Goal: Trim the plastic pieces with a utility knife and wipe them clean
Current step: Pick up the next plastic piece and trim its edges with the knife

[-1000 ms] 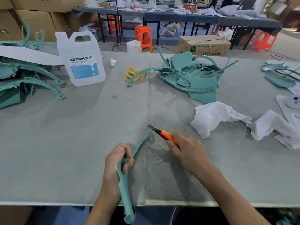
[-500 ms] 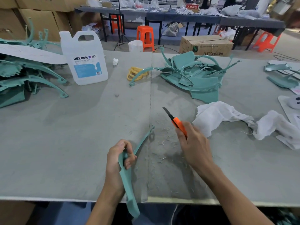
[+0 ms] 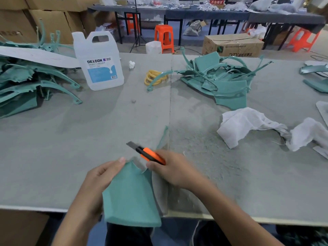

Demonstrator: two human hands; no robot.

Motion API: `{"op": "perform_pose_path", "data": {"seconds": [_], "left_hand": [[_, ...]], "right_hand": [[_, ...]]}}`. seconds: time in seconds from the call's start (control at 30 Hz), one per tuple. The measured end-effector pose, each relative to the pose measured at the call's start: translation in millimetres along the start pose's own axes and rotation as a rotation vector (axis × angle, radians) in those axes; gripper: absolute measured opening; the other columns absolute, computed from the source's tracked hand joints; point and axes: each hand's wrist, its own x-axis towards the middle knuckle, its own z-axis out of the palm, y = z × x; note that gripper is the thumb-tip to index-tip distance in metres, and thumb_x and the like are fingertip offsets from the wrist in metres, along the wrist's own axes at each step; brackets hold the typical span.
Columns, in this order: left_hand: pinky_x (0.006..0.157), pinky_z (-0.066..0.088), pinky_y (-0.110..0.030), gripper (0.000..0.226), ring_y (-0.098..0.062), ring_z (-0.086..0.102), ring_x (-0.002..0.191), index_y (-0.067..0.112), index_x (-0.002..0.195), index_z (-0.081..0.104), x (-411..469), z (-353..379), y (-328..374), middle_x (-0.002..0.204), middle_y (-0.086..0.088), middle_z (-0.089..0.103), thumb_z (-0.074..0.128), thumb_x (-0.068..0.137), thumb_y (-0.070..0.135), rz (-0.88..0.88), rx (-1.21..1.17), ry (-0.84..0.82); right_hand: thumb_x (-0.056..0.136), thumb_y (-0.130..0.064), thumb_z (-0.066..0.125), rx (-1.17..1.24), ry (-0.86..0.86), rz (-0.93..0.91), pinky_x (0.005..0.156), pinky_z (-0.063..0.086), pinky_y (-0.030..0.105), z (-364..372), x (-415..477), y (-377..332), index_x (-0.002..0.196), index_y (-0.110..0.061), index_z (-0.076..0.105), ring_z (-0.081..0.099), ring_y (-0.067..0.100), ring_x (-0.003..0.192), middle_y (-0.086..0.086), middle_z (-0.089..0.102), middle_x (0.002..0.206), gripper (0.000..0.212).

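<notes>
The left hand point(image 3: 99, 181) holds a green plastic piece point(image 3: 131, 197) at the worktop's point(image 3: 71, 139) near edge, the right hand point(image 3: 174, 172) grips an orange knife point(image 3: 150, 155) pointing to 10 o'clock, and a white cloth point(image 3: 245, 125) lies at 2 o'clock.

At the near edge of the bench point(image 3: 71, 139) my left grip point(image 3: 99, 178) holds a plastic piece point(image 3: 131, 197) overhanging it, with the utility knife point(image 3: 150, 155) in my right grip point(image 3: 174, 171) just behind. Farther back a jug point(image 3: 99, 64) stands left of centre, one heap of plastic parts point(image 3: 26, 82) to its left, a coil of bands point(image 3: 154, 78) and a second heap point(image 3: 223, 80) to its right. Crumpled cloths point(image 3: 245, 125) lie before that second heap.
</notes>
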Motion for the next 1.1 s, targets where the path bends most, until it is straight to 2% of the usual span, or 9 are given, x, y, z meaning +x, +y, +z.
{"op": "perform_pose_path", "data": {"seconds": [0.17,0.3,0.43,0.53,0.63,0.73,0.9,1.0,1.1], "left_hand": [[0.063,0.050,-0.027,0.022,-0.018,0.064,0.072,0.007,0.090,0.078,13.6,-1.4,-14.2,0.088,-0.018,0.076,0.064,0.093,0.024,0.058,0.075,-0.014],[0.061,0.047,-0.024,0.024,-0.007,0.061,0.067,0.019,0.083,0.070,38.2,25.6,-33.6,0.075,0.008,0.072,0.057,0.100,0.029,0.319,0.467,0.171],[0.085,0.042,-0.035,0.002,-0.024,0.057,0.096,0.023,0.096,0.064,51.3,40.7,-44.5,0.097,0.005,0.065,0.064,0.094,0.025,0.524,0.885,0.265],[0.089,0.038,-0.035,0.022,-0.028,0.053,0.100,0.020,0.106,0.062,43.9,48.8,-47.0,0.107,-0.001,0.059,0.072,0.087,0.018,0.635,0.969,0.336],[0.095,0.043,-0.039,0.029,-0.027,0.061,0.106,0.019,0.105,0.071,23.9,60.4,-56.7,0.115,-0.002,0.066,0.063,0.086,0.040,0.816,1.063,0.202],[0.099,0.053,-0.045,0.057,-0.027,0.063,0.118,0.020,0.112,0.075,10.0,70.1,-69.9,0.126,-0.004,0.068,0.053,0.081,0.062,0.723,1.224,-0.015],[0.099,0.053,-0.049,0.059,-0.027,0.063,0.122,0.022,0.117,0.075,7.6,69.2,-70.7,0.128,-0.003,0.069,0.049,0.081,0.061,0.612,1.228,-0.060],[0.119,0.027,-0.032,0.068,-0.017,0.042,0.142,0.031,0.133,0.064,6.3,68.8,-71.1,0.147,0.006,0.054,0.040,0.082,0.069,0.567,1.172,-0.073],[0.120,-0.003,-0.017,0.077,-0.002,0.011,0.151,0.040,0.147,0.045,7.3,66.1,-77.1,0.160,0.019,0.029,0.025,0.083,0.075,0.565,1.137,-0.067]], "right_hand": [[0.098,-0.047,0.058,-0.056,0.150,0.030,0.052,0.030,0.030,-19.3,10.9,-10.4,0.069,-0.024,0.046,0.047,0.007,0.054,-0.006,0.050,0.058,0.038],[0.101,-0.049,0.051,-0.183,0.229,0.058,0.054,0.027,0.030,-45.5,9.8,-11.4,0.071,-0.021,0.046,0.047,0.009,0.063,-0.006,0.051,0.074,0.041],[0.101,-0.050,0.047,-0.368,0.192,0.091,0.064,0.038,0.036,-62.5,-13.3,2.4,0.094,-0.028,0.057,0.056,0.020,0.080,-0.004,0.060,0.090,0.026],[0.101,-0.050,0.046,-0.480,0.169,0.087,0.078,0.048,0.039,-62.3,-34.3,11.4,0.117,-0.034,0.060,0.061,0.024,0.094,-0.006,0.064,0.100,0.026],[0.102,-0.051,0.045,-0.515,0.153,0.100,0.081,0.050,0.041,-59.3,-43.2,16.2,0.124,-0.039,0.057,0.062,0.024,0.095,-0.007,0.060,0.102,0.028],[0.102,-0.050,0.045,-0.529,0.143,0.082,0.081,0.051,0.041,-57.6,-43.4,19.4,0.126,-0.038,0.056,0.062,0.023,0.091,-0.008,0.058,0.098,0.029],[0.103,-0.050,0.044,-0.555,0.152,0.028,0.072,0.052,0.038,-54.1,-40.3,21.8,0.124,-0.036,0.056,0.063,0.020,0.079,-0.007,0.065,0.089,0.028],[0.105,-0.052,0.037,-0.651,0.212,0.022,0.073,0.053,0.040,-53.9,-36.4,24.7,0.128,-0.037,0.054,0.065,0.022,0.082,-0.006,0.068,0.091,0.032],[0.103,-0.055,0.032,-0.640,0.244,0.007,0.068,0.050,0.035,-47.0,-37.4,25.4,0.128,-0.039,0.054,0.063,0.019,0.079,-0.008,0.066,0.089,0.037]]}}
